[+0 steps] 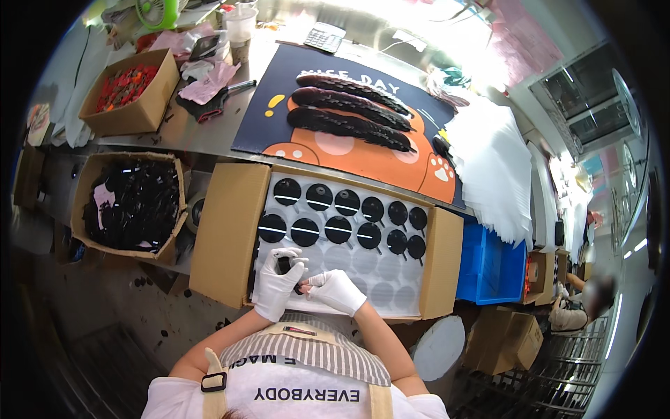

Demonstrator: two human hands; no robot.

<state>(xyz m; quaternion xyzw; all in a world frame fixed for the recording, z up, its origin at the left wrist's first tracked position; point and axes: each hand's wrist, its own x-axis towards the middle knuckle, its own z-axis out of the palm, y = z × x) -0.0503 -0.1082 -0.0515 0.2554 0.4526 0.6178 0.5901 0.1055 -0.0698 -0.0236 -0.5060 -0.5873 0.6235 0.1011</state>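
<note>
Both my hands wear white gloves and meet over the near left part of an open cardboard box [440,269]. My left hand [274,288] is closed round a small glossy black piece [284,265], mostly hidden by the fingers. Just beside it, the fingertips of my right hand [338,291] pinch together at something small and dark that I cannot make out. Glossy black discs [338,229] lie in two rows in the far half of the box, some with short stems showing. A translucent sheet covers faint round shapes in its near half.
Long stacks of black pieces [352,105] lie on a printed mat [269,105] behind the box. At left stand a carton of black pieces [132,202] and a box of red parts [125,87]. White sheets [488,160] and a blue bin [488,265] are at right.
</note>
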